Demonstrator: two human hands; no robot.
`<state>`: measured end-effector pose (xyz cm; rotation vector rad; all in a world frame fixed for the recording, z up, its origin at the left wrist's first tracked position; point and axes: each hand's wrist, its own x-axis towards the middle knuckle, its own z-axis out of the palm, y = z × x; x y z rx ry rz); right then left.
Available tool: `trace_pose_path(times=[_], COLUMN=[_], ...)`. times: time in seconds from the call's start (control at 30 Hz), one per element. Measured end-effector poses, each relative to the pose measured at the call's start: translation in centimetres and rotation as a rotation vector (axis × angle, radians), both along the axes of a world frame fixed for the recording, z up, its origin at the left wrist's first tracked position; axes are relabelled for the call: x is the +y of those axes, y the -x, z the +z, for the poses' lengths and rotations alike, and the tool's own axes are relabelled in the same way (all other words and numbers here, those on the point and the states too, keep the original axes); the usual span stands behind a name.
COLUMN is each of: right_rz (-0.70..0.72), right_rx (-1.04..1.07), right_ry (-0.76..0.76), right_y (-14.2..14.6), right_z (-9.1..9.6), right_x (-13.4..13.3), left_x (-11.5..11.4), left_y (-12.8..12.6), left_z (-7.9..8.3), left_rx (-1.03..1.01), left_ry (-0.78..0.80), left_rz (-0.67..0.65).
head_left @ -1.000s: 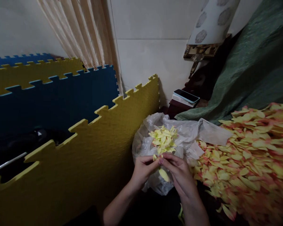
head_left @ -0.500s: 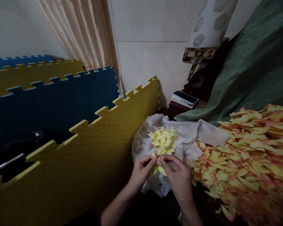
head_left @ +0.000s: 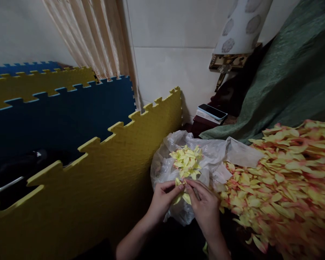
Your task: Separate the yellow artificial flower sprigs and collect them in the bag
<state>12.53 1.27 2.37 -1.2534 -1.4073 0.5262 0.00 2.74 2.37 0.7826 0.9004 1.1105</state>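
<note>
Between the fingertips of both hands is a pale yellow artificial flower [head_left: 186, 198], partly covered by the fingers. My left hand [head_left: 164, 198] pinches it from the left, thumb against forefinger. My right hand [head_left: 204, 202] pinches it from the right, its thumb and forefinger close to the left fingertips. Just beyond them, a small pile of yellow flowers [head_left: 187, 160] rests on a crumpled clear plastic bag [head_left: 162, 164]. To the right of my right hand spreads a large heap of yellow and pink flower petals [head_left: 284, 180].
A yellow foam mat [head_left: 103, 187] stands on edge at my left, with a dark blue mat [head_left: 70, 126] behind it. A phone [head_left: 212, 111] lies on a dark ledge ahead. Green cloth [head_left: 292, 72] drapes at the right, near a wall lamp [head_left: 241, 29].
Both hands stay at the flower, with only slight finger movement. The view has shifted very slightly.
</note>
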Motion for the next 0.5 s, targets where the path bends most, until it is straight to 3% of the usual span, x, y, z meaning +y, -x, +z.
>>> trace_pose_path(times=[0.13,0.3,0.4,0.5], right_rz=[-0.226,-0.477,-0.520,-0.654], right_rx=[0.078,0.344,0.405,0.425], right_ry=[0.018,-0.050,-0.174,-0.406], right_y=[0.2,0.2,0.5,0.2], right_z=[-0.7,-0.6,0.4,1.5], right_x=[-0.1,0.3,0.3,0.4], left_x=[0.4,1.5,2.5,3.5], left_y=[0.1,0.6,1.0,1.8], left_z=[-0.1,-0.7,-1.5,-2.3], left_rx=[-0.080,-0.094,-0.098,-0.112], left_ry=[0.098,0.124,0.156,0.166], left_rz=[0.098,0.277,0.367,0.452])
